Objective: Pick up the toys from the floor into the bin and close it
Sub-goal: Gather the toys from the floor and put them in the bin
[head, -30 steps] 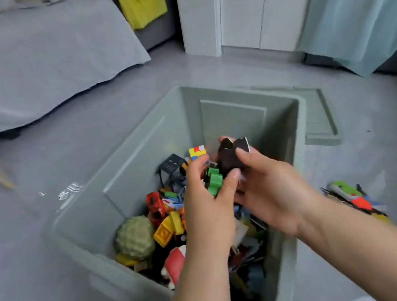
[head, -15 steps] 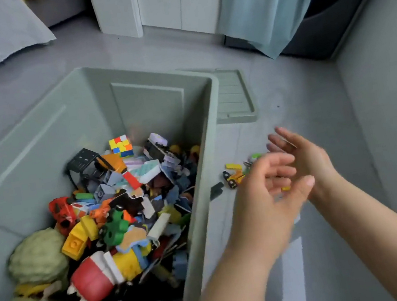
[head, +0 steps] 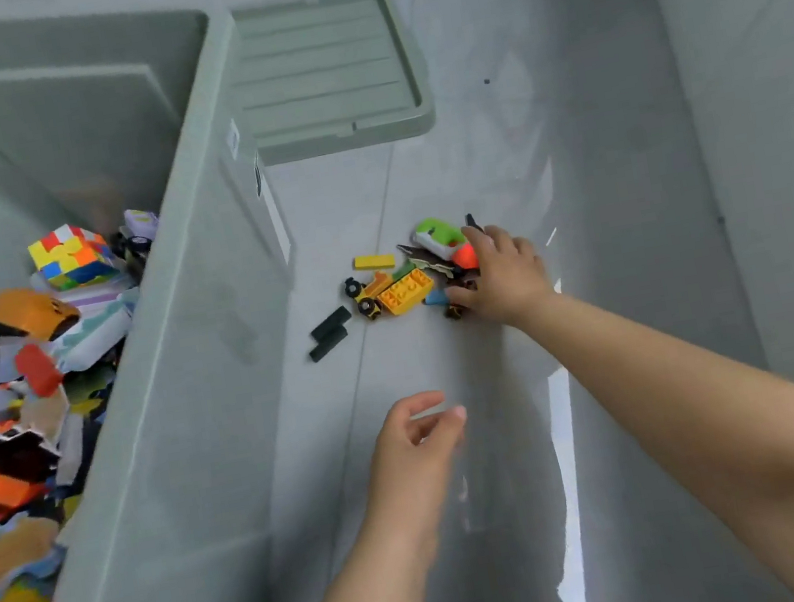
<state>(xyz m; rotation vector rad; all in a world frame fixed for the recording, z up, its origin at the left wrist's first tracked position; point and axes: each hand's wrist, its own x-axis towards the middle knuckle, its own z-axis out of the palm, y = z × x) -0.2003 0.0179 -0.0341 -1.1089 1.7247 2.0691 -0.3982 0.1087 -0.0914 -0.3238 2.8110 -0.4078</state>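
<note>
Bin (head: 197, 363) stands at left, lid off, already well filled w/ toys: colour cube (head: 70, 256), orange piece (head: 30, 312) & lots more heaped inside. So most of the pickup looks done, imo.

What's left on the floor (head: 618, 135) is one small pile just right of the bin, not touching it. It has a yellow brick (head: 406, 291), a little wheeled car (head: 366, 298) against it, a flat yellow bar (head: 373, 261) & a green-white toy (head: 437, 237) w/ an orange end. Two black sticks (head: 329, 332) lie a bit apart toward the bin. A few small bits under the hand I can't make out.

Right hand (head: 505, 273) is down on the right edge of that pile, fingers bent over the pieces, thumb by a blue bit (head: 435, 299). Can't tell if it has actually closed on anything or is just laid on top. Left hand (head: 417, 443) hangs nearer, above bare floor, fingers loosely curled & apart, nothing in it.

Lid (head: 322, 73) lies flat on the floor beyond the bin's corner, no hand on it. Remaining, as I judge it: prob. one or two handfuls into the bin, then lid on.
</note>
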